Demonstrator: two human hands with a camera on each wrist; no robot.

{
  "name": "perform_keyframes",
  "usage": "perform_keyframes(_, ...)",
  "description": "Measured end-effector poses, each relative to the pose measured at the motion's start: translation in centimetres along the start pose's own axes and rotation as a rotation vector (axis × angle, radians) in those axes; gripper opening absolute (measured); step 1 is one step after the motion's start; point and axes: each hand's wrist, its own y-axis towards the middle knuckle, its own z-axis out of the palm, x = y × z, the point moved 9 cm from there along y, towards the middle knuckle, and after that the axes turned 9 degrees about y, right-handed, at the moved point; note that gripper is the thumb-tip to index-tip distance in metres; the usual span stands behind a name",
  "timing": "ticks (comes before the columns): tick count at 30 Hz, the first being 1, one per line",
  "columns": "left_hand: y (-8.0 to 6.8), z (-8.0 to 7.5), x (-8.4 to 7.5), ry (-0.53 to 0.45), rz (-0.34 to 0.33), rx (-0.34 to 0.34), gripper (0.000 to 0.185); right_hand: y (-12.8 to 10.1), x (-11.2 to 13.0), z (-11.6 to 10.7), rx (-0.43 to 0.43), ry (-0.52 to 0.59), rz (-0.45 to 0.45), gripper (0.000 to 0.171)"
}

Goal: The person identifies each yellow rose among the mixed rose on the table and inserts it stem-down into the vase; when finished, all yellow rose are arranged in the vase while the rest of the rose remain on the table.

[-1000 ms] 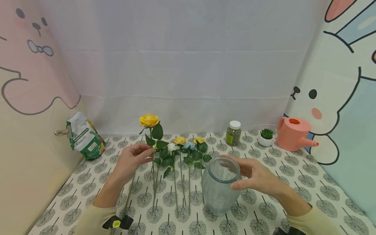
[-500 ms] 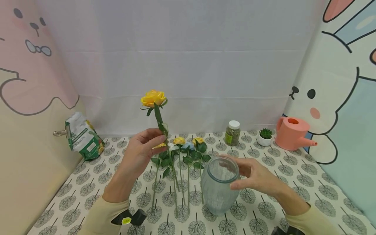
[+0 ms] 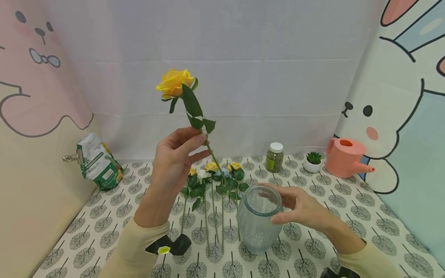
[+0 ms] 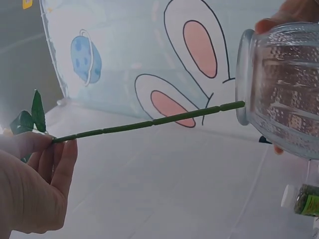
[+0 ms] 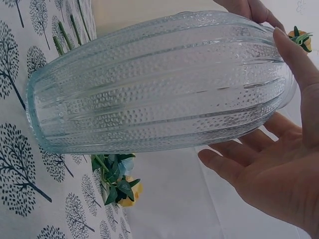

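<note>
My left hand (image 3: 174, 162) pinches the green stem (image 4: 149, 123) of a yellow rose (image 3: 175, 83) between thumb and fingers. The rose is raised above the table, its bloom up and to the left. Its stem slants down to the right, and the lower end overlaps the vase's rim in the left wrist view; whether it touches cannot be told. A clear ribbed glass vase (image 5: 164, 84) stands upright on the table. My right hand (image 3: 302, 206) holds the vase near its mouth, thumb on one side and fingers on the other.
Several roses, yellow, white and blue (image 3: 224, 172), lie on the tree-patterned cloth (image 3: 132, 210) left of the vase. Farther back stand a lidded jar (image 3: 274, 157), a small potted succulent (image 3: 313, 161) and a pink watering can (image 3: 345, 158). A clipped bag (image 3: 101, 162) leans at the left.
My left hand has lifted the yellow rose from among the other roses, up and to the right. Its stem now tilts towards the vase. The right hand and vase have stayed put.
</note>
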Motion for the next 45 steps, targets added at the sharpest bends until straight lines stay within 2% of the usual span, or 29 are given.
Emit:
perform_keyframes(5,0.3,1.7,-0.7,-0.052,0.049,0.038,0.015,-0.1,-0.1,-0.1,-0.007,-0.007,0.003,0.073)
perform_keyframes(10,0.3,3.3,-0.3,-0.066,0.068,0.075,0.015,-0.1,-0.1,-0.1,-0.001,-0.005,0.003,0.072)
perform_keyframes(17,-0.2,4.8,2.5,0.037,-0.017,0.1,0.018,0.0,0.0,0.0,0.011,0.016,0.002,0.071)
perform_keyframes(26,-0.8,5.6,5.8,0.156,-0.1,0.161,0.005,-0.1,-0.3,-0.1,0.003,0.024,0.017,0.071)
perform_keyframes(34,-1.4,5.9,7.3,0.232,-0.128,0.184,0.004,0.0,-0.2,-0.1,-0.001,0.001,0.009,0.07)
perform_keyframes(40,-1.7,6.0,8.3,0.326,-0.124,0.231,0.008,0.0,-0.1,-0.1,0.001,0.002,0.006,0.07)
perform_keyframes(45,-2.1,6.1,9.0,0.443,-0.139,0.283,0.012,0.0,-0.1,-0.1,0.002,0.003,0.004,0.07)
